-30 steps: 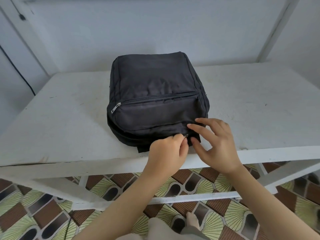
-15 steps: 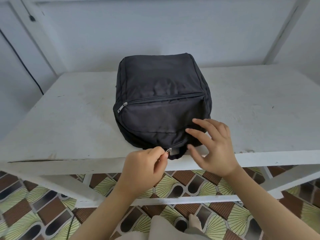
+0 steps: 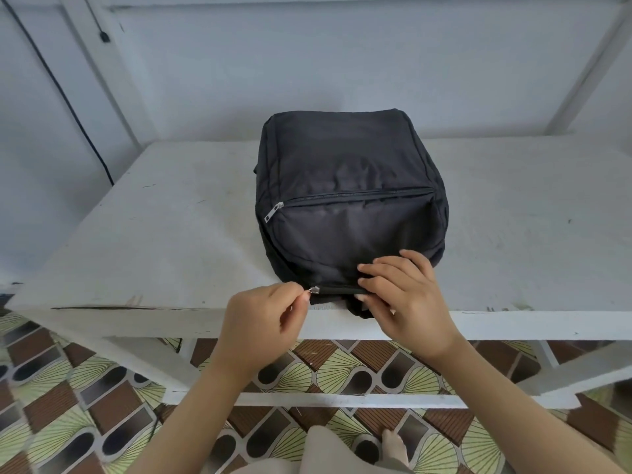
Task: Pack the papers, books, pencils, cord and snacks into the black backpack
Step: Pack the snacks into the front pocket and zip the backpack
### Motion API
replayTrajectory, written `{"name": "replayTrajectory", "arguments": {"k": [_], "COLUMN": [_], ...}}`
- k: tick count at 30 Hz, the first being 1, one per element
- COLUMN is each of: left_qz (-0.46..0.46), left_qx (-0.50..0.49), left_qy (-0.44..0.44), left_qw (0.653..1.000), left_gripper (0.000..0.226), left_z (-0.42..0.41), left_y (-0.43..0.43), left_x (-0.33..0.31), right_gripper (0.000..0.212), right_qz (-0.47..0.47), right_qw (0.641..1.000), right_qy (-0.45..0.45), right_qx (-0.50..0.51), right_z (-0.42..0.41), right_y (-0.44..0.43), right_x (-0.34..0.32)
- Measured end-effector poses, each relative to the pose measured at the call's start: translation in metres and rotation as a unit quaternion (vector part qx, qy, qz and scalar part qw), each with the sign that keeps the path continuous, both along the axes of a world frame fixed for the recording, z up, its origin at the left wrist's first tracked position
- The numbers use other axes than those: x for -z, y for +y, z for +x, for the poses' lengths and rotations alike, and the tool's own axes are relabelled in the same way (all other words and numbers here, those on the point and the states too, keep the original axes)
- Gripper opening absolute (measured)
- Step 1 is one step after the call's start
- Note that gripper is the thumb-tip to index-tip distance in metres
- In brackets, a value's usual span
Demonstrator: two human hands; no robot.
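Observation:
The black backpack [image 3: 349,200] lies flat on the white table [image 3: 164,234], its near end at the front edge. My left hand [image 3: 263,319] pinches the small metal zipper pull [image 3: 314,290] at the left end of the near zipper. My right hand [image 3: 407,295] holds the backpack's near edge, fingers on top and thumb underneath. The front pocket zipper across the middle is zipped, its pull [image 3: 273,211] at the left. No papers, books, pencils, cord or snacks are visible.
The table stands against a pale wall. A black cable [image 3: 68,97] runs down the wall at the left. Patterned floor tiles [image 3: 68,422] and the table's lower rails show below the front edge, along with my foot [image 3: 393,446].
My left hand has pulled the zipper pull leftward along the backpack's near edge. My right hand has closed down onto the fabric. The view has shifted slightly.

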State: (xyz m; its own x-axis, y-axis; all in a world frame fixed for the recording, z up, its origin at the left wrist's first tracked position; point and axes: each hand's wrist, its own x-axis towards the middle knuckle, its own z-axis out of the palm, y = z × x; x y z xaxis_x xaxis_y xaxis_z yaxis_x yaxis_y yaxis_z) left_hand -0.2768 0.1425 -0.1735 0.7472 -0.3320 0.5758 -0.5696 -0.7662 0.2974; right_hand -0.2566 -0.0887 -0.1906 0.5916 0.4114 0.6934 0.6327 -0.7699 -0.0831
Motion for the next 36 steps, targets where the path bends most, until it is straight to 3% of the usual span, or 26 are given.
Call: {"name": "replayTrajectory", "arguments": {"k": [5,9,12,29,36], "left_qz": [-0.013,0.005,0.011,-0.017,-0.032], "left_qx": [0.028,0.030,0.020,-0.117,-0.156], "left_qy": [-0.031,-0.025,-0.017,0.059,0.133], "left_qw": [0.999,0.999,1.000,0.991,0.978], "left_gripper": [0.033,0.030,0.028,0.024,0.024], "left_z": [-0.003,0.003,0.011,0.106,0.141], "left_y": [0.000,0.012,0.025,0.083,0.080], "left_x": [0.001,-0.001,-0.002,-0.006,-0.015], "right_gripper": [0.039,0.014,0.009,0.018,0.017], "right_qz": [-0.033,-0.031,-0.028,-0.005,-0.003], "right_qw": [0.999,0.999,0.999,0.998,0.998], "right_qy": [-0.007,-0.040,-0.040,-0.043,-0.036], "right_qx": [0.019,0.018,0.021,0.040,0.042], "right_z": [-0.002,0.004,0.002,-0.004,-0.005], "right_y": [0.032,0.046,0.045,0.049,0.049], "right_x": [-0.015,-0.007,0.000,0.001,0.002]}}
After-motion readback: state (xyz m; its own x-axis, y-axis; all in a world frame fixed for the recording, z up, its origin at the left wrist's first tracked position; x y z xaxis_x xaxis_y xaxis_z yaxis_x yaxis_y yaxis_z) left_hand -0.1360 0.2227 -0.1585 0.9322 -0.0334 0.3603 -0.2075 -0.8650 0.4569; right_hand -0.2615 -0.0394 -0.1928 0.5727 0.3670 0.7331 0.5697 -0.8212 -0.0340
